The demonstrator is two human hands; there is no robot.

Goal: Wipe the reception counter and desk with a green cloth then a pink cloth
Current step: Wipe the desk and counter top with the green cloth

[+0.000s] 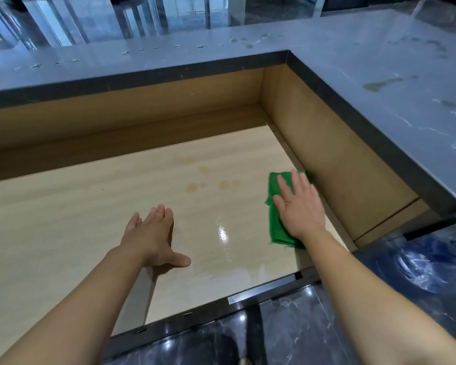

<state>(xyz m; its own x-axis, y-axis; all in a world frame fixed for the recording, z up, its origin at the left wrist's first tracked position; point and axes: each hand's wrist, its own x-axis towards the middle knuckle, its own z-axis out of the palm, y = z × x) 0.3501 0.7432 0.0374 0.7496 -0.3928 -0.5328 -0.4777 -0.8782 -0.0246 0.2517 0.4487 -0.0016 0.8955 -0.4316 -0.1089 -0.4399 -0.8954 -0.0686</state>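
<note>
Fabric like this green cloth (275, 227) is light, limp and soft, so it will likely bunch or slide unless pinned flat. It lies at the right of the frame on the pale wooden desk (63, 219), close against the side panel (340, 167) below the raised grey counter (379, 61). The right hand (299, 206) presses it palm down with straight, spread fingers, not gripping. The left hand (153, 235) rests flat and empty at centre. Brown stains (208, 183) sit above both hands, apart from the cloth. Best hold, I judge, is broad palm pressure over its middle, or a pinch at the loose lower edge.
</note>
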